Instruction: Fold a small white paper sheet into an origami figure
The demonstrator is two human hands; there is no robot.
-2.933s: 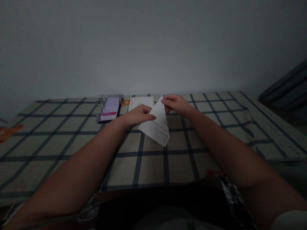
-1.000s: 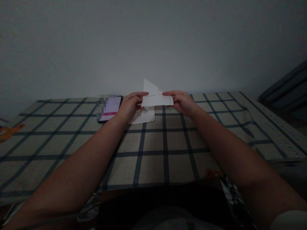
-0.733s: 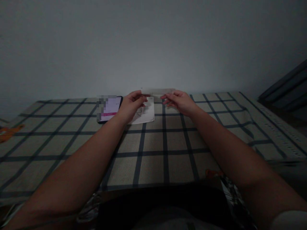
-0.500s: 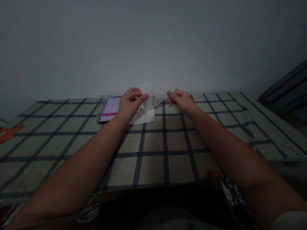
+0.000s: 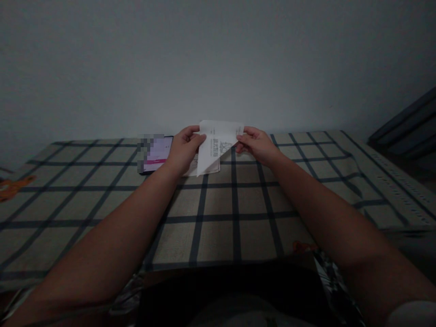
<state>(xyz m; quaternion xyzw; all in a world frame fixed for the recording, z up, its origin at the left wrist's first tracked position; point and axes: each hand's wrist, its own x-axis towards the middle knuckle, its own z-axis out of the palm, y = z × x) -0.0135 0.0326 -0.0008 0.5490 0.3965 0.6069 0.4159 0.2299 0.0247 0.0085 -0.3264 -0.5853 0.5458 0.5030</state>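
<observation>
A sheet of white paper (image 5: pixel 208 153) with printed characters and a line drawing is held up between my two hands, above the table. Its lower edge runs slanting, with a pointed corner hanging at the lower left. My left hand (image 5: pixel 185 146) pinches the paper's left edge between thumb and fingers. On the other side, my right hand (image 5: pixel 258 144) is closed on the right edge, thumb in front. Partly hidden behind the sheet and my left hand, more printed paper (image 5: pixel 215 168) lies on the cloth.
Left of my left hand lies a phone or tablet (image 5: pixel 156 152) with a lit screen, part of it pixelated. A checked tablecloth (image 5: pixel 218 204) covers the table, which meets a plain wall (image 5: pixel 218 63) at the back. An orange object (image 5: pixel 15 187) is at the far left.
The paper has turned to show its printed face more fully, and its pointed lower corner now hangs down in front of the other paper. Both hands keep their grip.
</observation>
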